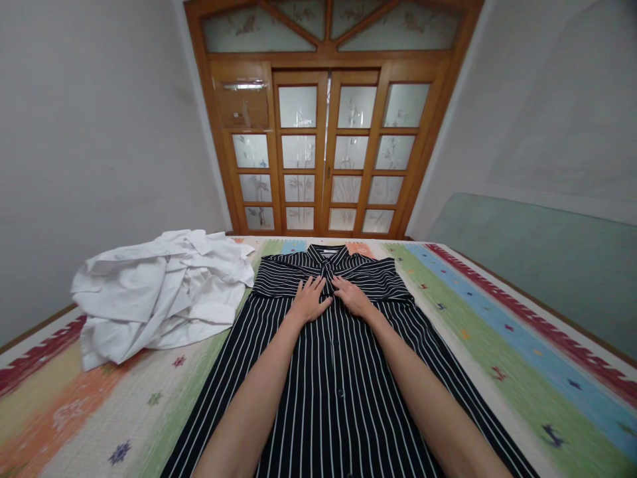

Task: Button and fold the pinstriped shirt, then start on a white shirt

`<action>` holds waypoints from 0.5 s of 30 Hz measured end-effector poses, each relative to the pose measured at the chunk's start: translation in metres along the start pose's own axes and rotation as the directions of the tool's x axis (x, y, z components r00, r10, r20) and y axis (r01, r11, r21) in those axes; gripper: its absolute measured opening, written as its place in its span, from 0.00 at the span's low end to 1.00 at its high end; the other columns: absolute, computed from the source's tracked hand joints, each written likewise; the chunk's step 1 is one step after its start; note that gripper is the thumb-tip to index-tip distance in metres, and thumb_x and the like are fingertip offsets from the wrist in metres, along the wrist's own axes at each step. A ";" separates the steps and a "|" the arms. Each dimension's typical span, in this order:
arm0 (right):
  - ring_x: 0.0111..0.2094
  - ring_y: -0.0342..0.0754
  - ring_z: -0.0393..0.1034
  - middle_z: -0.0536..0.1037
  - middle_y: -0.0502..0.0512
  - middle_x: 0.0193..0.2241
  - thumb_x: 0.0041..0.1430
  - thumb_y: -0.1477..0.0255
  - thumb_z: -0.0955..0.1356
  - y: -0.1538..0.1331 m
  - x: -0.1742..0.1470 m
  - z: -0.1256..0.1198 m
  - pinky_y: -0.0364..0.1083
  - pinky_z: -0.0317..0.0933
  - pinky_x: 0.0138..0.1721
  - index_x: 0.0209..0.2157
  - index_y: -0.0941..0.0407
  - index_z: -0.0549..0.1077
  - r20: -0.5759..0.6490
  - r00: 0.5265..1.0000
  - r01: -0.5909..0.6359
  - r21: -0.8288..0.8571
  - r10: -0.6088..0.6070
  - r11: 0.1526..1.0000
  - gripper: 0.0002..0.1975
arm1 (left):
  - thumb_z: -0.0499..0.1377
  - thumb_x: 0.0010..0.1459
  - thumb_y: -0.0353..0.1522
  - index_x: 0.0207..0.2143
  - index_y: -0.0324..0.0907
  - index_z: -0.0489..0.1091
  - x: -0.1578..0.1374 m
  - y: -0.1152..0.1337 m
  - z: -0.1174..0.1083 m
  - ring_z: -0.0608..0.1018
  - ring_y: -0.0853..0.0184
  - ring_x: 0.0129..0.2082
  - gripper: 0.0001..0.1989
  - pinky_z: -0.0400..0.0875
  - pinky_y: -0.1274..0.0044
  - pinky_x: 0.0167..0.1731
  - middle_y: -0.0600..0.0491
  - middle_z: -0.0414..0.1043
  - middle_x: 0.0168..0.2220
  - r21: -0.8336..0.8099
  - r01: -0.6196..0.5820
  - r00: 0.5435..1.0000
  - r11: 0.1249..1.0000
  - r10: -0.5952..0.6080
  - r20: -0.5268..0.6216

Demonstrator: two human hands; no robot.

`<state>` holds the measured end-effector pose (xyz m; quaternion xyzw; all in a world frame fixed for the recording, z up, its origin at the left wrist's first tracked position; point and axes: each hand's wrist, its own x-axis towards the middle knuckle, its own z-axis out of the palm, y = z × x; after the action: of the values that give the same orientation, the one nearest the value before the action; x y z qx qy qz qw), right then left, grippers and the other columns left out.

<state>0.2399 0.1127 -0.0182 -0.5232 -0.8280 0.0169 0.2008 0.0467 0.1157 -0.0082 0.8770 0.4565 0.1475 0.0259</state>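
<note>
A black shirt with white stripes (323, 372) lies spread on the bed, its collar (327, 252) pointing away from me. Both sleeves are folded inward across the chest below the collar. My left hand (309, 300) rests on the shirt's chest, fingers stretched out and spread. Beside it, my right hand (351, 296) lies flat near the button line, its fingers extended too. A narrow gap separates the two hands, and neither holds anything. The shirt's lower end runs out of view beneath my forearms.
A crumpled heap of white cloth (164, 285) lies left of the shirt. The colourful patterned bedcover (478, 332) spreads around both. A pale green board (537, 259) stands along the right side. Wooden doors with glass panes (326, 153) rise beyond the far edge.
</note>
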 end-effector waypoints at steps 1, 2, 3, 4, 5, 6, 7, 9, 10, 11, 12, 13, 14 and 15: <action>0.64 0.51 0.51 0.63 0.60 0.60 0.64 0.77 0.56 0.002 0.000 0.001 0.56 0.48 0.63 0.57 0.61 0.68 -0.003 1.000 0.004 -0.011 -0.004 1.000 0.23 | 0.42 0.65 0.48 0.67 0.43 0.49 0.000 0.000 0.000 0.49 0.58 0.68 0.32 0.44 0.62 0.65 0.49 0.47 0.68 -0.012 -0.048 0.999 0.999 0.048 -0.008; 0.63 0.51 0.52 0.63 0.61 0.60 0.65 0.78 0.54 0.004 0.000 0.002 0.56 0.49 0.63 0.58 0.62 0.67 -0.009 1.000 -0.006 -0.032 0.005 0.999 0.24 | 0.41 0.66 0.47 0.67 0.44 0.49 0.000 0.001 -0.001 0.49 0.60 0.68 0.31 0.45 0.63 0.64 0.49 0.48 0.68 -0.023 -0.092 0.996 0.995 0.092 -0.006; 0.63 0.52 0.52 0.63 0.62 0.60 0.65 0.78 0.53 0.004 0.000 0.003 0.55 0.49 0.62 0.58 0.63 0.66 -0.018 0.999 -0.029 -0.058 0.028 0.998 0.24 | 0.40 0.66 0.47 0.67 0.44 0.48 0.000 0.001 -0.001 0.50 0.61 0.68 0.31 0.46 0.65 0.64 0.50 0.48 0.68 -0.033 -0.127 0.992 0.991 0.127 0.004; 0.64 0.52 0.51 0.63 0.63 0.60 0.66 0.78 0.53 0.004 0.000 0.003 0.56 0.50 0.62 0.59 0.63 0.65 -0.027 0.998 -0.062 -0.085 0.060 0.994 0.24 | 0.39 0.67 0.48 0.67 0.45 0.48 0.000 0.001 -0.002 0.50 0.61 0.68 0.31 0.46 0.65 0.64 0.49 0.48 0.68 -0.041 -0.151 0.988 0.988 0.152 0.022; 0.64 0.53 0.50 0.62 0.64 0.60 0.67 0.77 0.53 0.003 0.001 0.003 0.56 0.49 0.62 0.60 0.63 0.65 -0.032 0.995 -0.095 -0.109 0.092 0.990 0.24 | 0.38 0.67 0.48 0.67 0.46 0.47 0.000 0.001 -0.003 0.51 0.61 0.67 0.31 0.46 0.64 0.64 0.49 0.48 0.68 -0.045 -0.165 0.985 0.985 0.167 0.044; 0.64 0.54 0.49 0.61 0.64 0.61 0.67 0.76 0.53 0.002 0.001 0.002 0.57 0.48 0.62 0.60 0.63 0.64 -0.031 0.991 -0.130 -0.126 0.128 0.983 0.24 | 0.37 0.67 0.49 0.67 0.47 0.47 0.000 0.002 -0.004 0.51 0.60 0.67 0.31 0.46 0.64 0.64 0.50 0.47 0.68 -0.043 -0.171 0.983 0.984 0.174 0.066; 0.65 0.55 0.47 0.60 0.63 0.61 0.68 0.73 0.53 0.000 0.002 0.000 0.57 0.47 0.62 0.60 0.63 0.64 -0.024 0.985 -0.173 -0.132 0.171 0.976 0.23 | 0.37 0.67 0.49 0.67 0.48 0.47 0.000 0.002 -0.005 0.51 0.59 0.67 0.30 0.46 0.63 0.64 0.50 0.46 0.68 -0.038 -0.174 0.981 0.984 0.176 0.086; 0.65 0.57 0.45 0.57 0.62 0.63 0.69 0.67 0.55 -0.002 0.003 -0.003 0.59 0.44 0.63 0.62 0.61 0.62 0.004 0.961 -0.275 -0.125 0.278 0.953 0.24 | 0.36 0.67 0.49 0.66 0.52 0.50 -0.001 0.003 -0.006 0.51 0.59 0.67 0.29 0.44 0.62 0.64 0.53 0.46 0.68 -0.028 -0.176 0.977 0.984 0.178 0.119; 0.65 0.58 0.45 0.56 0.61 0.64 0.69 0.63 0.56 -0.002 0.004 -0.005 0.60 0.42 0.63 0.62 0.60 0.61 0.020 0.943 -0.327 -0.120 0.331 0.937 0.25 | 0.37 0.67 0.49 0.65 0.53 0.52 -0.001 0.003 -0.007 0.50 0.59 0.68 0.28 0.44 0.61 0.64 0.54 0.46 0.68 -0.026 -0.171 0.976 0.985 0.173 0.131; 0.66 0.59 0.44 0.54 0.60 0.64 0.69 0.60 0.56 -0.001 0.006 -0.008 0.61 0.40 0.63 0.63 0.58 0.61 0.033 0.925 -0.373 -0.119 0.380 0.920 0.27 | 0.37 0.67 0.49 0.65 0.54 0.53 -0.001 0.003 -0.008 0.50 0.59 0.68 0.28 0.43 0.61 0.64 0.55 0.46 0.68 -0.028 -0.166 0.976 0.986 0.168 0.139; 0.66 0.59 0.43 0.53 0.59 0.65 0.69 0.58 0.56 0.001 0.007 -0.010 0.62 0.38 0.63 0.63 0.57 0.60 0.042 0.907 -0.411 -0.123 0.419 0.903 0.28 | 0.37 0.66 0.49 0.65 0.55 0.53 -0.001 0.003 -0.008 0.49 0.60 0.68 0.28 0.43 0.61 0.64 0.56 0.46 0.68 -0.033 -0.161 0.976 0.986 0.164 0.144; 0.66 0.58 0.42 0.52 0.59 0.65 0.69 0.57 0.55 0.004 0.008 -0.012 0.63 0.36 0.63 0.64 0.56 0.59 0.049 0.892 -0.441 -0.133 0.450 0.888 0.28 | 0.37 0.66 0.50 0.65 0.56 0.53 -0.001 0.003 -0.008 0.49 0.60 0.68 0.28 0.43 0.61 0.64 0.56 0.46 0.68 -0.038 -0.157 0.976 0.987 0.161 0.145; 0.66 0.58 0.41 0.51 0.58 0.66 0.69 0.56 0.54 0.008 0.009 -0.013 0.63 0.34 0.63 0.64 0.55 0.58 0.054 0.876 -0.467 -0.145 0.479 0.872 0.29 | 0.37 0.66 0.50 0.65 0.56 0.52 -0.001 0.003 -0.008 0.49 0.59 0.68 0.28 0.43 0.61 0.64 0.57 0.46 0.68 -0.042 -0.157 0.976 0.987 0.161 0.145; 0.66 0.58 0.40 0.50 0.58 0.66 0.69 0.55 0.52 0.013 0.010 -0.015 0.63 0.34 0.63 0.65 0.55 0.57 0.058 0.860 -0.494 -0.158 0.508 0.855 0.30 | 0.37 0.66 0.51 0.65 0.56 0.52 -0.001 0.003 -0.008 0.49 0.59 0.68 0.29 0.43 0.61 0.64 0.57 0.46 0.68 -0.045 -0.159 0.976 0.986 0.164 0.143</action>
<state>0.2525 0.1243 -0.0039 -0.7319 -0.6711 0.0370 0.1123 0.0463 0.1131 -0.0005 0.9191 0.3781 0.0920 0.0620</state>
